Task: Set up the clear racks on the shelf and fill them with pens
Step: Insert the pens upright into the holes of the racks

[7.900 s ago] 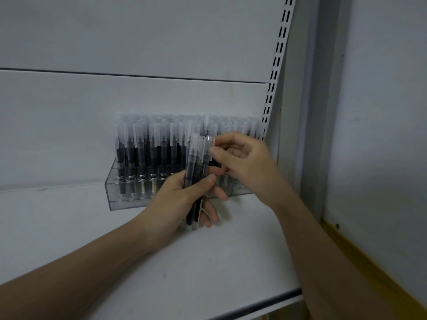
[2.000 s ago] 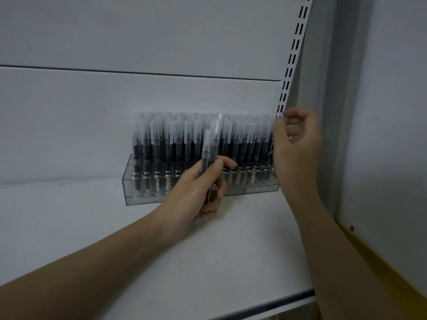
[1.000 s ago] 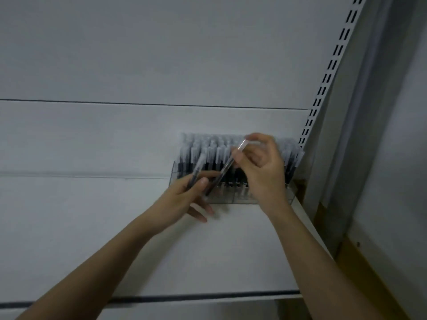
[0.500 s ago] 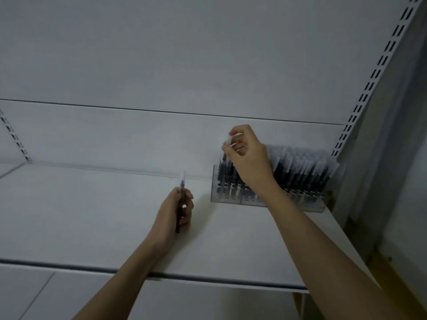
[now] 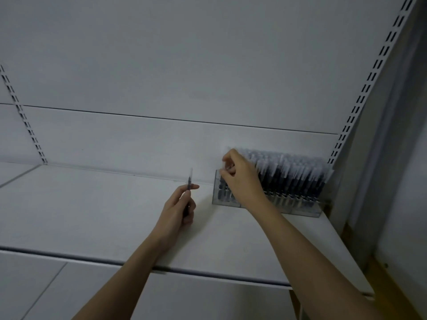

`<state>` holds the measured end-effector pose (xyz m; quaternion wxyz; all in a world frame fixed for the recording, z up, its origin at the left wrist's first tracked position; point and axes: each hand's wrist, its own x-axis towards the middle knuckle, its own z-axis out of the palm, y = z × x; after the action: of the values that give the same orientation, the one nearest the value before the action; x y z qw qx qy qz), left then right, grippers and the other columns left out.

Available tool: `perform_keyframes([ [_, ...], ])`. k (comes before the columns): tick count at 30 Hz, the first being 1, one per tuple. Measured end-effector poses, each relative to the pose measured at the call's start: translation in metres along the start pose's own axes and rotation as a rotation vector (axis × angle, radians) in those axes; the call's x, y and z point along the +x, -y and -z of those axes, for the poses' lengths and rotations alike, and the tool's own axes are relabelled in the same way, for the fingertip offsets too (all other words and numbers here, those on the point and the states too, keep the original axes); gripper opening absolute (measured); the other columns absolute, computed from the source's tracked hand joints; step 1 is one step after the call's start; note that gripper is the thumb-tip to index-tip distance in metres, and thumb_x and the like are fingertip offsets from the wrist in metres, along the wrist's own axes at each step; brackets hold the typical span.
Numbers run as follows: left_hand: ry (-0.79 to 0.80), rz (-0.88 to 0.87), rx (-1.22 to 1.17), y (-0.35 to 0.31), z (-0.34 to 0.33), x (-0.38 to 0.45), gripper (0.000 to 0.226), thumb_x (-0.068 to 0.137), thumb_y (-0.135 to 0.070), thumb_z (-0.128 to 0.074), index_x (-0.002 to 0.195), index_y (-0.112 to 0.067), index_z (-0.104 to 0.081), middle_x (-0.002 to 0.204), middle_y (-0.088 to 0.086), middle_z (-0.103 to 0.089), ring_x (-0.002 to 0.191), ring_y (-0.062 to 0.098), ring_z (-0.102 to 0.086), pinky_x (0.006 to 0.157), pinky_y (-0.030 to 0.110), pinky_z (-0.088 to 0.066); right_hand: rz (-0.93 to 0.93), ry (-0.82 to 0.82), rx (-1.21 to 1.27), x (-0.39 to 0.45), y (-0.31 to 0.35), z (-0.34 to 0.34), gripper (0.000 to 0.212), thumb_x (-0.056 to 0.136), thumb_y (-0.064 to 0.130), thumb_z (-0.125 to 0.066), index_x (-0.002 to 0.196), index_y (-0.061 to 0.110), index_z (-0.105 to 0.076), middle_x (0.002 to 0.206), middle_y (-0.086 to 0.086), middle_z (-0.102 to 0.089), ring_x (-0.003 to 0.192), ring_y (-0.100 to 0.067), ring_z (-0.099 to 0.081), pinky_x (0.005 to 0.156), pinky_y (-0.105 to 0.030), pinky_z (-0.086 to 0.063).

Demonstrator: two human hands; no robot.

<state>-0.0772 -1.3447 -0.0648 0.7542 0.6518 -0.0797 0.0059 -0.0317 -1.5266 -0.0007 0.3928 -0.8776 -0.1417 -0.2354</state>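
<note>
Two hands — left point(image 5: 179, 209) pinching one pen point(image 5: 189, 181), right point(image 5: 240, 179) at rack point(image 5: 305, 210).

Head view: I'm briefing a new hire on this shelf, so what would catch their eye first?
The clear rack packed with dark pens stands at the shelf's back right corner. The right hand reaches into the rack's left end, fingers curled at a pen top. To its left, the left hand holds a single pen upright above the shelf.
</note>
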Motion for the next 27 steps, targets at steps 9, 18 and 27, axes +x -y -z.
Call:
perform_keyframes([
  [9,-0.016,0.019,0.033,-0.001,-0.026,-0.012,0.022,0.106,-0.015,-0.039,0.112,-0.008,-0.059,0.077,0.009,-0.060,0.057,0.020,-0.048,0.055,0.031,-0.038,-0.106,-0.051,0.297,-0.072,-0.016,-0.024,0.016,0.098,0.021,-0.058,0.112,0.028,-0.057,0.097,0.010,-0.060,0.081,-0.007,-0.057,0.072,-0.027,-0.051],
  [18,0.129,-0.078,0.528,0.009,-0.052,-0.021,0.023,0.104,-0.021,-0.045,0.118,-0.027,-0.062,0.085,0.002,-0.072,0.065,0.006,-0.059,0.057,0.021,-0.048,-0.311,-0.040,0.710,-0.090,-0.028,-0.017,0.025,0.093,0.031,-0.068,0.116,0.033,-0.058,0.101,0.007,-0.069,0.082,-0.014,-0.068,0.066,-0.025,-0.052],
  [27,0.049,-0.159,0.767,0.013,-0.053,-0.019,0.027,0.106,-0.033,-0.038,0.117,-0.034,-0.063,0.087,-0.010,-0.070,0.084,0.007,-0.059,0.075,0.024,-0.044,-0.235,-0.119,0.774,-0.085,-0.028,-0.016,0.038,0.092,0.013,-0.069,0.121,0.033,-0.056,0.097,0.002,-0.075,0.086,-0.016,-0.070,0.079,-0.043,-0.055],
])
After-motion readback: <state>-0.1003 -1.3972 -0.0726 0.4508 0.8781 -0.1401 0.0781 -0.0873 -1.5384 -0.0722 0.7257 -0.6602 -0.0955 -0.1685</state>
